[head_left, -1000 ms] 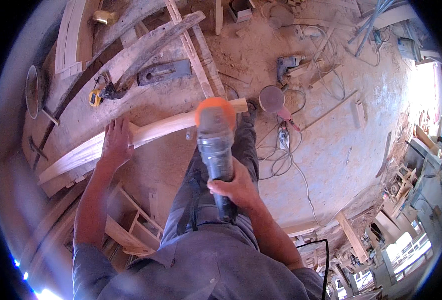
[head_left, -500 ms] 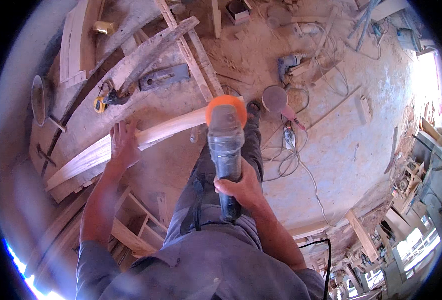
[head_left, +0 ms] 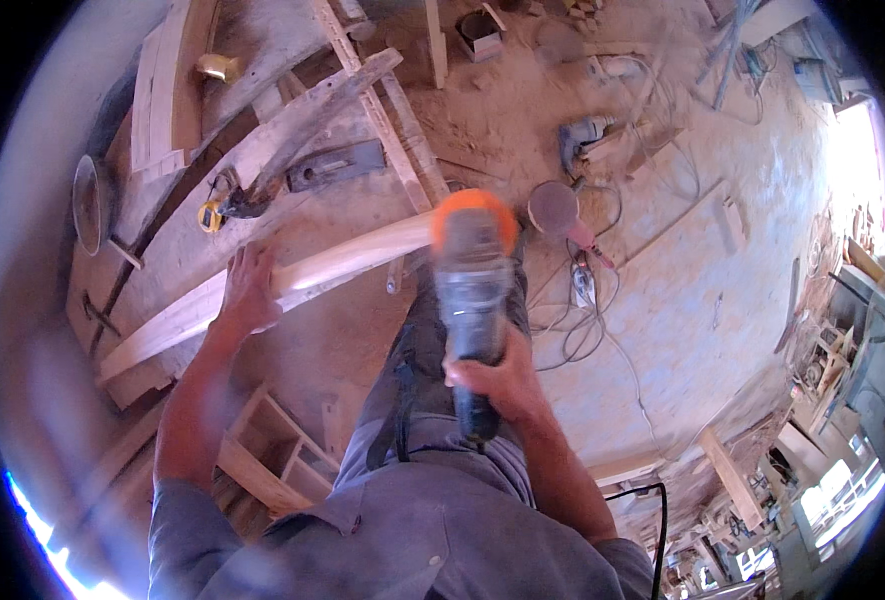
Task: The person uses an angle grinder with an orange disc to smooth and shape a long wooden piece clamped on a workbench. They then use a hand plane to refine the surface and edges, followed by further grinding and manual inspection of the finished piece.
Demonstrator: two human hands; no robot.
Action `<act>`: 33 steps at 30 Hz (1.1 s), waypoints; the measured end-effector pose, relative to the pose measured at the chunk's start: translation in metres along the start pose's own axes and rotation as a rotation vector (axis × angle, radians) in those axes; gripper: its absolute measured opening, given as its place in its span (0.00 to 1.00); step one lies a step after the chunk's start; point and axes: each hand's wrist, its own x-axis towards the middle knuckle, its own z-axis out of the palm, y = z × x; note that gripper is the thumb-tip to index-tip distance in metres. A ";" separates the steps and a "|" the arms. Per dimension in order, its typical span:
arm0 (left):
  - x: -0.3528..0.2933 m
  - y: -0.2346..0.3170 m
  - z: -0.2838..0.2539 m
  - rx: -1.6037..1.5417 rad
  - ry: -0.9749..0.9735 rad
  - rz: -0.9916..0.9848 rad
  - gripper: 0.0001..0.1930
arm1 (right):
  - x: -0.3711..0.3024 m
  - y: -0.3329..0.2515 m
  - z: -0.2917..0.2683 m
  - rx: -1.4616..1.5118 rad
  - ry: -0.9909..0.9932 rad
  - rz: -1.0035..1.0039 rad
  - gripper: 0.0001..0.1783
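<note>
My right hand (head_left: 498,375) is wrapped round the dark body of an angle grinder (head_left: 475,300). The grinder has an orange disc (head_left: 475,212) at its far end, over the right end of a long, pale, curved wooden piece (head_left: 363,252); whether they touch is hidden. My left hand (head_left: 251,290) grips the same piece farther left, fingers over its top and thumb on the near side. The piece lies along the near edge of a worn workbench (head_left: 193,260). The grinder looks slightly blurred.
On the bench are a yellow tape measure (head_left: 212,214), a hand plane (head_left: 335,165) and a rough bar (head_left: 308,120). A second disc tool (head_left: 555,208), a drill (head_left: 585,135) and loose cords (head_left: 588,330) lie on the floor. A wooden frame (head_left: 283,445) stands near my left.
The grinder and my right hand have shifted a little to the right along the wood. My left hand keeps its place on the piece. The whole view has moved slightly.
</note>
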 end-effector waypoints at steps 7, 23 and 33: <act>0.014 -0.023 -0.023 -0.083 -0.115 0.064 0.46 | -0.021 -0.007 -0.046 0.245 0.116 -0.167 0.31; 0.026 -0.018 -0.031 -0.038 -0.154 -0.037 0.37 | -0.018 0.012 -0.026 0.163 0.089 -0.125 0.29; 0.034 -0.038 -0.033 -0.161 -0.242 0.077 0.40 | 0.008 0.000 0.063 -0.062 -0.138 -0.112 0.33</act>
